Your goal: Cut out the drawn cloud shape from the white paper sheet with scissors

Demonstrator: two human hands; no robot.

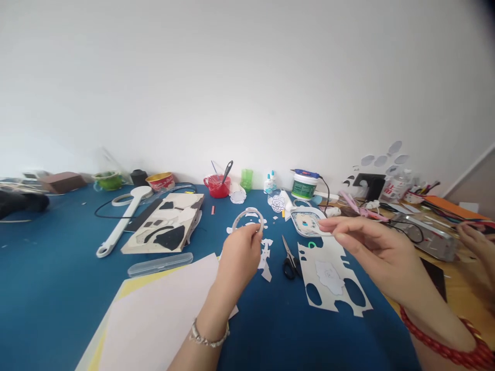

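One ring (pixel 247 211), clasped low, is projecting above the left hand (pixel 240 255).
Whether the right hand (pixel 381 247) is holding anything, I cannot tell.

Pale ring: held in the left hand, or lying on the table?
Held: the left hand closes on the lower part of the pale ring, whose upper rim arches above it.

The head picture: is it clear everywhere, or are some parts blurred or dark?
Head view: far left, the black object is smeared; the top right corner darkens; near the middle, the scissors and the left hand look clearer; the wall is softly lit, without strong glare.
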